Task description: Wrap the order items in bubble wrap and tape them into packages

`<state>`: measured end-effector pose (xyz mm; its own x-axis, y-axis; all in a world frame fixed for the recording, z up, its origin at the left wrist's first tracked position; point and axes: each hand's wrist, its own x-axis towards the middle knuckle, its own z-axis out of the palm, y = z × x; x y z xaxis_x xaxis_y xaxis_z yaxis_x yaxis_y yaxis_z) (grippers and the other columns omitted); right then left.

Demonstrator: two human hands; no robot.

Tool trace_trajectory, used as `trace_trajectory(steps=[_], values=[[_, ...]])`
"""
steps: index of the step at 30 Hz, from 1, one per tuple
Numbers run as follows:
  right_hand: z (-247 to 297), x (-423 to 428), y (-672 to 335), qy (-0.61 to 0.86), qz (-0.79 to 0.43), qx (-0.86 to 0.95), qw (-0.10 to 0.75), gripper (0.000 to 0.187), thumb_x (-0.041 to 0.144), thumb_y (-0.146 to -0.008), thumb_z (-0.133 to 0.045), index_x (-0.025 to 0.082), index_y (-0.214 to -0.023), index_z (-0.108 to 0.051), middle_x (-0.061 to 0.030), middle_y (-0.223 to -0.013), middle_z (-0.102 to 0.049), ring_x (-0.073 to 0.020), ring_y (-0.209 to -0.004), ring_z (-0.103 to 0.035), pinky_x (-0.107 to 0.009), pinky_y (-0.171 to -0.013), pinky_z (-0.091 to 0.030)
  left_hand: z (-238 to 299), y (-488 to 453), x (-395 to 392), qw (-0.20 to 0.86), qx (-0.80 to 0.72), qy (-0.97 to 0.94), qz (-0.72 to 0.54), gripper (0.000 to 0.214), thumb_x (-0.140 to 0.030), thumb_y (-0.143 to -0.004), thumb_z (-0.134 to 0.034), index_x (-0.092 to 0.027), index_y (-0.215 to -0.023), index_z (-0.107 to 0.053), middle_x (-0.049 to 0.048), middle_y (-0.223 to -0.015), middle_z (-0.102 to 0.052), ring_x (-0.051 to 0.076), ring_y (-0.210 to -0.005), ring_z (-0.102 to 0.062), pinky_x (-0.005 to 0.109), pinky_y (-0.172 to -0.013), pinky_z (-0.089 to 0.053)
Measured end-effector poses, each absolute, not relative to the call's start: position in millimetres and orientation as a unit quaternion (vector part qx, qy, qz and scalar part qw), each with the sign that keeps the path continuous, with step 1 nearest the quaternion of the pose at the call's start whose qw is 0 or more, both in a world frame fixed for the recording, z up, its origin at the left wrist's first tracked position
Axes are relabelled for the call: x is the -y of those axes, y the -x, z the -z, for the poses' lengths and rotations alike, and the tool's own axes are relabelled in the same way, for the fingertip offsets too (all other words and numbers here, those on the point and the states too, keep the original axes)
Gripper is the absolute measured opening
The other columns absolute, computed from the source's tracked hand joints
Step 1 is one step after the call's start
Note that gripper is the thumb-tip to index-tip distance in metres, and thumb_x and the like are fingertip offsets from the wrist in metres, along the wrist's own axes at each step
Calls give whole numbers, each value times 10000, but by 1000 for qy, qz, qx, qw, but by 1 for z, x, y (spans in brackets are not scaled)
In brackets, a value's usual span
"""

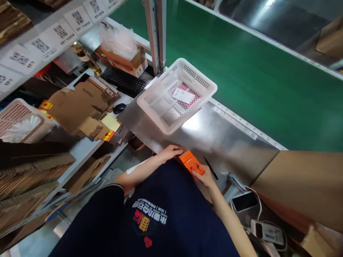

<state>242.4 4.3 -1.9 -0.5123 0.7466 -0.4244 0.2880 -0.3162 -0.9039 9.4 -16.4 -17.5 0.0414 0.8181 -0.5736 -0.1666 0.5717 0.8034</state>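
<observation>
A small orange box (189, 163) with dark print is held close to my body, over the near edge of the metal worktop (235, 157). My right hand (204, 175) grips its lower right end, thumb on the printed face. At the upper left end, the fingers of my left hand (172, 152) are closed against the box; their tips are partly hidden. A dark, thin pen-like stick (211, 167) lies on the worktop beside my right hand. Beyond the box stands a white perforated plastic basket (167, 125), with a white paper slip (183, 95) on a pink-red item inside.
A green conveyor belt (227, 82) runs behind the worktop. Flattened cardboard (77, 103), a keyboard (123, 81) and a mouse (119, 108) lie to the left. At right are a large carton (302, 182) and a phone-like device (244, 201) with a white cable. A metal post (157, 35) rises behind the basket.
</observation>
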Motion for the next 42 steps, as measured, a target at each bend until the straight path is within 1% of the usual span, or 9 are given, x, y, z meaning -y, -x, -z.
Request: trace_trajectory(steps=[3, 9, 18, 24, 30, 33, 36, 39, 42], values=[[-4, -3, -240, 468, -669, 552, 167, 490, 636, -561, -868, 211, -637, -637, -13, -569, -563, -142, -527, -437, -304, -499, -432, 27, -12, 13, 626, -628, -285, -364, 277, -411, -832, -753, -140, -849, -808, 14, -719, -724, 155, -679, -621, 270, -655, -463], [-14, -6, -248, 487, -649, 572, 121, 471, 627, -665, -840, 176, -745, -729, -42, -649, -634, -171, -588, -513, -309, -552, -457, 38, 7, -5, 459, -697, -412, -365, 198, -300, -832, -738, -182, -685, -799, 13, -718, -716, 155, -719, -630, 265, -699, -441], [-13, -12, -233, 510, -627, 584, 77, 519, 678, -653, -801, 170, -684, -702, 1, -583, -579, -158, -572, -479, -283, -545, -391, 50, 25, -7, 465, -713, -403, -336, 278, -365, -894, -669, -157, -784, -817, 0, -625, -671, 143, -619, -569, 268, -640, -403], [-10, -23, -222, 528, -584, 617, 15, 501, 672, -670, -741, 179, -624, -665, 7, -565, -555, -158, -576, -484, -281, -566, -375, 69, 24, -2, 450, -730, -407, -313, 270, -324, -930, -636, -159, -786, -792, 12, -671, -689, 159, -669, -599, 279, -679, -438], [-10, -25, -225, 533, -569, 626, -8, 569, 749, -647, -698, 205, -564, -555, 14, -535, -480, -144, -565, -418, -289, -557, -325, 88, -4, 10, 426, -722, -453, -303, 198, -294, -981, -623, -184, -890, -759, 53, -983, -747, 189, -947, -691, 285, -861, -528], [-14, -27, -224, 535, -570, 623, -17, 578, 768, -629, -696, 208, -585, -562, 15, -538, -470, -142, -556, -406, -289, -546, -323, 89, -8, 13, 423, -744, -448, -257, 194, -336, -983, -650, -180, -1058, -736, 105, -1174, -712, 247, -1057, -698, 360, -925, -559], [-22, -29, -218, 541, -568, 620, -28, 583, 776, -603, -698, 220, -556, -532, 10, -531, -456, -139, -543, -377, -294, -533, -318, 88, -2, 17, 423, -760, -419, -261, 314, -290, -974, -655, -145, -1250, -686, 169, -1321, -673, 308, -1222, -656, 444, -1059, -529], [-29, -30, -213, 549, -569, 611, -38, 586, 782, -584, -700, 220, -551, -538, 3, -528, -456, -142, -540, -368, -304, -531, -330, 88, 2, 26, 447, -735, -408, -305, 403, -297, -1057, -487, -166, -1414, -617, 141, -1464, -637, 267, -1390, -575, 426, -1205, -440], [-31, -29, -212, 552, -564, 614, -37, 599, 800, -572, -696, 225, -538, -528, -3, -517, -465, -149, -529, -384, -311, -526, -345, 90, -1, 37, 563, -610, -402, -386, 529, -403, -1112, -285, -215, -1543, -527, 83, -1603, -536, 237, -1493, -490, 426, -1267, -382]])
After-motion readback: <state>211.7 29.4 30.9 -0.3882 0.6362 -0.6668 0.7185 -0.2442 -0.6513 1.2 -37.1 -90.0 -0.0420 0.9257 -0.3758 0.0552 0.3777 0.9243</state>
